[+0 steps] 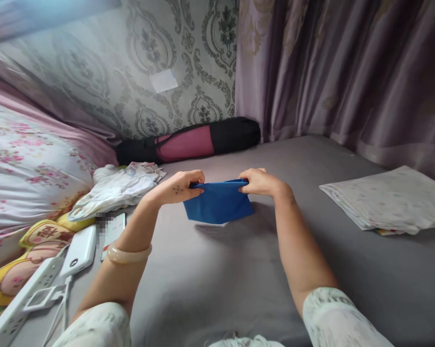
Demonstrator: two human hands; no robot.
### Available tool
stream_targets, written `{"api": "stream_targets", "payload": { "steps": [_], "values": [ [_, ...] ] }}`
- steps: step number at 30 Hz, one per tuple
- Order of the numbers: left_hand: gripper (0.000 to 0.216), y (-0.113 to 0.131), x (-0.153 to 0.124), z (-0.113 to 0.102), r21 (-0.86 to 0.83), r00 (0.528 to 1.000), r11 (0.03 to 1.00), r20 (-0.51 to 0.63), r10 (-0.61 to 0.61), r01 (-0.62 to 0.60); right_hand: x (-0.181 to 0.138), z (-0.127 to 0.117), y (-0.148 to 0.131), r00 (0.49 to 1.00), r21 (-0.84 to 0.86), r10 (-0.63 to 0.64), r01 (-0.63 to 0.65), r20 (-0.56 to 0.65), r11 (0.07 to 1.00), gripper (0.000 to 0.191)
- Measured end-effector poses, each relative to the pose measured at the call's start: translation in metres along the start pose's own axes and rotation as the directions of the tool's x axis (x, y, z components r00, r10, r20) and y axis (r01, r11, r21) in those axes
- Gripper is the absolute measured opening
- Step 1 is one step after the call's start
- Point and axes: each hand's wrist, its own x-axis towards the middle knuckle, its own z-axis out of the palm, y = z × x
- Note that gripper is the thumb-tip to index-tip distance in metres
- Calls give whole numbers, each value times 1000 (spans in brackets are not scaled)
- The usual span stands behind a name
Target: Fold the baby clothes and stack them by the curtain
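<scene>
A blue piece of folded cloth (219,205) hangs in front of me, just above the grey bed sheet (188,284). Its upper left corner is pinched between the thumb and fingers of my left hand (183,186). My right hand (259,181) grips the upper right corner in the same way, so the top edge is stretched between both hands. The lower edge hangs close to the sheet, and a shadow falls beneath it. Whether the cloth is a bag or a garment I cannot tell.
A black and pink long bag (184,143) lies along the wall. Folded pale cloth (390,200) is at right. At left are crumpled cloth (119,188), a phone (114,231), a white power bank (79,250), a power strip (25,294) with cables and a yellow plush toy (13,279).
</scene>
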Motion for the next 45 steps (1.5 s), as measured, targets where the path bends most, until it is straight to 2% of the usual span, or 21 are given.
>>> {"api": "stream_targets", "payload": {
  "steps": [2, 5, 8, 10, 12, 14, 17, 19, 20, 22, 24, 26, 28, 31, 36, 39, 41, 43, 45],
  "values": [
    [23, -9, -4, -3, -91, 1000, 996, 3, -8, 9, -10, -13, -3, 999, 59, -26, 27, -23, 998, 9],
    [30, -24, -7, -7, -253, 999, 967, 48, -23, 35, -19, -22, 0, 995, 203, -67, 79, -70, 976, 13],
    [36, -36, -5, -9, -341, 994, 937, 106, -40, 74, -16, -20, 9, 994, 319, -83, 101, -68, 942, 18],
    [38, -44, 0, -8, -321, 993, 943, 101, -56, 86, -10, -14, 15, 993, 331, -85, 107, -81, 938, 19],
    [36, -50, 7, -5, -266, 997, 961, 17, -75, 77, -2, -7, 18, 991, 294, -72, 103, -116, 950, 20],
    [31, -55, 14, 1, -189, 982, 980, -164, -90, 59, 6, -1, 18, 975, 236, -54, 106, -217, 966, 22],
    [28, -61, 21, 14, -22, 890, 999, -454, -41, 34, 17, 10, 16, 900, 110, -34, 90, -434, 990, 28],
    [32, -64, 22, 27, 88, 853, 996, -520, 29, 20, 23, 18, 16, 862, 24, -28, 47, -506, 999, 34],
    [35, -67, 21, 36, 126, 857, 992, -512, 55, 12, 25, 23, 17, 867, -12, -27, 25, -498, 1000, 37],
    [40, -71, 18, 56, 166, 896, 986, -437, 79, -6, 29, 34, 22, 918, -61, -32, 8, -396, 998, 42],
    [42, -76, 12, 77, 171, 944, 985, -319, 88, -34, 30, 43, 29, 974, -69, -17, 2, -225, 998, 46],
    [45, -80, 4, 97, 166, 973, 985, -217, 83, -47, 31, 50, 35, 997, -48, 25, -29, -78, 998, 48],
    [48, -81, -4, 111, 161, 986, 986, -157, 60, -34, 31, 54, 38, 998, -25, 67, -67, 5, 997, 47],
    [51, -79, -13, 120, 162, 993, 987, -112, 27, -8, 29, 55, 37, 993, -6, 98, -98, 72, 995, 47],
    [50, -68, -19, 116, 153, 998, 988, -59, -4, 13, 23, 45, 34, 943, -15, 171, -175, 285, 985, 56],
    [35, -61, -13, 111, 79, 991, 990, -62, -115, 120, 23, 42, 34, 928, 5, 148, -159, 342, 987, 45],
    [30, -59, -4, 110, 40, 965, 971, -127, -228, 234, 28, 45, 31, 964, 30, 130, -141, 232, 990, 34],
    [31, -56, 11, 114, 38, 923, 944, -229, -311, 327, 36, 55, 23, 989, 28, 145, -145, -4, 989, 33],
    [35, -52, 27, 122, 56, 892, 926, -298, -341, 372, 46, 70, 12, 959, -2, 154, -159, -240, 987, 39]
  ]
}}
